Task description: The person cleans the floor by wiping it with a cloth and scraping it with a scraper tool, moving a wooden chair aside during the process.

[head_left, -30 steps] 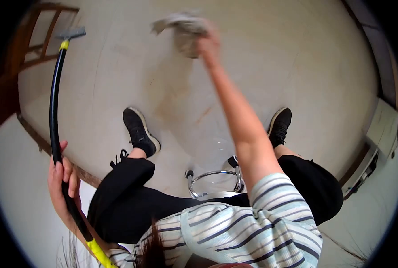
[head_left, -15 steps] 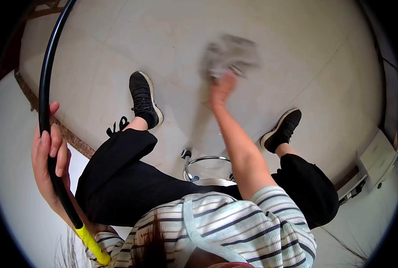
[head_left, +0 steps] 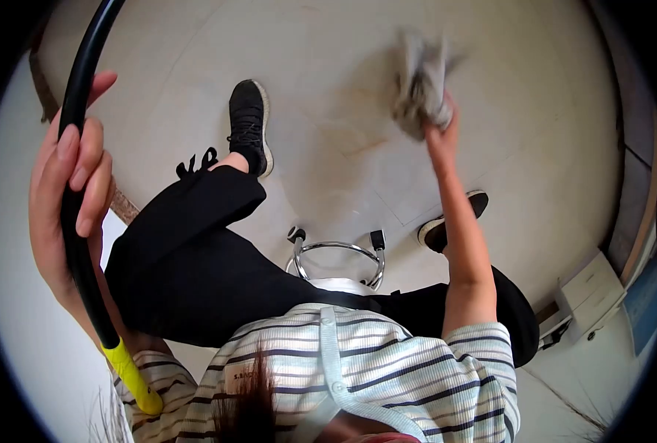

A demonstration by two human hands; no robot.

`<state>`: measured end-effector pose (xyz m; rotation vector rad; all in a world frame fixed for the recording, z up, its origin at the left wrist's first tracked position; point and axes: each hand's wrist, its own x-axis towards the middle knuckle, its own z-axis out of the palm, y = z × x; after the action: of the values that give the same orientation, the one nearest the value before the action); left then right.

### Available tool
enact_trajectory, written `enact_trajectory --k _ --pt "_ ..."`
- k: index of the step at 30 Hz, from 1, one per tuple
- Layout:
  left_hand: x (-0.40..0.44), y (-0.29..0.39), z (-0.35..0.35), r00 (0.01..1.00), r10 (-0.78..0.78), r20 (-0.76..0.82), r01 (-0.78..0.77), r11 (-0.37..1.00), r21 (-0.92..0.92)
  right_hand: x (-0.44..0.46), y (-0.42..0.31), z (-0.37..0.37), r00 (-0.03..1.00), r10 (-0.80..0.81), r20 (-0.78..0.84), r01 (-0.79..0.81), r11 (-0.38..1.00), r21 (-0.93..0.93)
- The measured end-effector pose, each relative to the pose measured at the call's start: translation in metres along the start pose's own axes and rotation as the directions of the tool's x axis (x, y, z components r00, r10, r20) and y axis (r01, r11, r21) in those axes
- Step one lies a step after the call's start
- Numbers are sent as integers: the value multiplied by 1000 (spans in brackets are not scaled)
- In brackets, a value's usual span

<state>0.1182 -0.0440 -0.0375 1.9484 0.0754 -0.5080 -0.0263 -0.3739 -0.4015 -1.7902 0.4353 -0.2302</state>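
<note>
My left hand is wrapped round a long black pole that looks curved in this view. One finger sticks out past it. At its lower end the pole has a yellow section, beside my striped sleeve. Out in front to the right, my right hand grips a crumpled grey-beige cloth, partly smeared by motion. The cloth seems to hang in the air, with a shadow on the floor to its left.
Pale floor tiles spread ahead, with a brownish smudge. Between my legs are the chrome ring and wheels of a stool. My black shoes rest on the floor either side. At right stands a white box-like unit.
My right hand has swung to the right with the cloth. My left hand, still round the pole, sits a little higher in view. The camera view has shifted somewhat.
</note>
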Motion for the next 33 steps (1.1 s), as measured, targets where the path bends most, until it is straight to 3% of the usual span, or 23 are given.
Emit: enact_trajectory --k 1,2,3,4,5,6,8,11,15,16,17,19,20,21,22,24,26,28,31,33 --pt "-1 0 -3 999 12 34 -11 1000 -28 -42 43 -10 987 -122 103 152 913 -378" --pt "-3 -1 -6 997 26 69 -22 998 -56 -80 41 -12 971 20 239 102 868 -487" --pt "-4 -2 -7 996 42 76 -37 997 -71 -115 41 -15 885 290 365 -32 819 -573" --pt "-4 -4 -13 997 40 66 -35 996 -77 -150 55 -18 875 144 462 179 790 -587" --pt "-3 -5 -19 994 29 105 -20 996 -83 -173 47 -17 807 344 479 42 776 -629" --pt "-1 -7 -23 989 10 147 2 996 -85 -192 52 -12 814 268 516 143 768 -624" --pt "4 -8 -19 993 -13 115 27 992 -125 -206 51 2 711 409 572 163 696 -700" --pt "11 -8 -21 995 -42 86 56 984 -169 -169 46 35 667 498 555 87 687 -721" --pt "20 -18 -36 985 -38 169 69 980 -184 -54 44 134 885 116 450 216 755 -619" --pt "21 -18 -38 984 -39 172 73 978 -195 -13 46 163 873 162 461 179 772 -610" --pt "21 -19 -40 986 -20 168 39 993 -108 26 33 187 894 105 435 204 769 -606" --pt "21 -10 -36 982 -40 182 59 993 -101 90 17 222 947 -18 319 216 773 -596" --pt "20 -10 -36 981 -36 193 53 995 -82 119 -22 223 957 67 282 102 832 -546" --pt "18 -10 -37 979 -33 203 47 997 -63 138 4 235 980 -97 172 175 833 -525" --pt "17 -11 -37 976 -30 214 40 998 -44 144 -20 225 988 -78 135 131 884 -448" --pt "15 -16 -38 955 4 295 88 950 -299 130 -71 183 956 -204 213 281 845 -455" --pt "21 -19 -38 940 55 336 122 868 -482 85 -62 146 895 -395 208 445 826 -347" --pt "29 -21 -40 903 114 413 135 839 -527 25 -58 98 854 -273 443 453 808 -375" --pt "38 -24 -40 791 207 576 132 862 -490 -85 -28 57 795 -158 585 433 823 -367" --pt "37 -25 -41 772 222 596 120 870 -479 -149 -19 46 672 -93 735 473 817 -330"
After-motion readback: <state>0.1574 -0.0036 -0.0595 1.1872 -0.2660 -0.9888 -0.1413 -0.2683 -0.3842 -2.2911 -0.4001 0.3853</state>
